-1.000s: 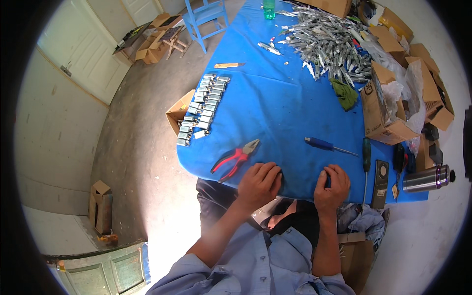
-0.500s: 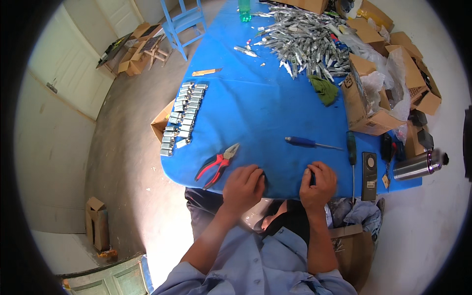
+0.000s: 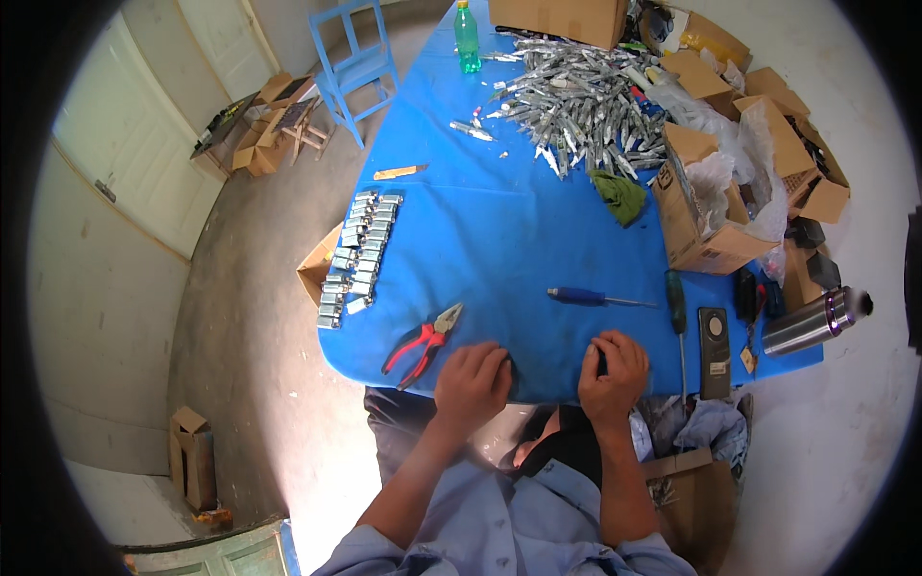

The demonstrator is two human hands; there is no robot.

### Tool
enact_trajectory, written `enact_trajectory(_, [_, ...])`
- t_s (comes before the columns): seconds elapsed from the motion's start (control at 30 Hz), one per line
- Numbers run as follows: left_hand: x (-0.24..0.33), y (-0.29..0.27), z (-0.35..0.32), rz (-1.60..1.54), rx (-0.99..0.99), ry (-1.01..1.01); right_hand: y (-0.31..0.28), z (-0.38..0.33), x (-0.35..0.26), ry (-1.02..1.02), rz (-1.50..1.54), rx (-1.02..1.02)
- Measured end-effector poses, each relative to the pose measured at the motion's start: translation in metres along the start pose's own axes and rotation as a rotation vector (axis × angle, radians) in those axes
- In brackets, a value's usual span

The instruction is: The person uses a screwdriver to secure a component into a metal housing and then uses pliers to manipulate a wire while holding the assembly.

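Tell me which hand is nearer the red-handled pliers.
Left. The left hand rests at the table's near edge, just right of the red-handled pliers. The right hand lies farther right along that edge, beyond the left hand, below the blue-handled screwdriver.

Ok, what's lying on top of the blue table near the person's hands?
On the blue table: red-handled pliers beside the left hand, a blue-handled screwdriver beyond the right hand. Both hands rest on the near edge, hiding whatever lies under them.

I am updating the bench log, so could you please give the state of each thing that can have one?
left hand: resting on the table edge, empty
right hand: curled at the table edge
pliers: handles apart
green bottle: upright, capped
cardboard box: flaps open
steel flask: lying down
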State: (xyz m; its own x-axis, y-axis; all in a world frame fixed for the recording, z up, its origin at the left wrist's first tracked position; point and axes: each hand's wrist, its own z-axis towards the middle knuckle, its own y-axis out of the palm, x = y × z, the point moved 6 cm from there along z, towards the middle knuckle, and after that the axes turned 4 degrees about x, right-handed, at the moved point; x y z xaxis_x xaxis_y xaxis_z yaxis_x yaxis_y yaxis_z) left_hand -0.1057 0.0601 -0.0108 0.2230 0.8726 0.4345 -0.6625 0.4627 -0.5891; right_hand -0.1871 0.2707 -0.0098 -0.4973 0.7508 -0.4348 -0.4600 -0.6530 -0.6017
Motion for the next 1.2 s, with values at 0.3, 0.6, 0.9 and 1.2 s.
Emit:
enact_trajectory(0.3, [0.002, 0.0, -0.001, 0.011, 0.007, 0.01, -0.002, -0.001, 0.002, 0.01, 0.002, 0.023])
enact_trajectory(0.6, [0.0, 0.0, -0.004, 0.002, 0.0, 0.003, -0.001, -0.003, 0.003, 0.021, 0.03, 0.027])
enact_trajectory(0.9, [0.005, -0.032, 0.001, -0.09, -0.004, -0.18, 0.0, -0.009, 0.001, 0.04, 0.007, -0.012])
enact_trajectory(1.2, [-0.043, -0.084, 0.002, 0.112, 0.082, -0.27, 0.004, -0.011, 0.005, -0.001, 0.018, -0.009])
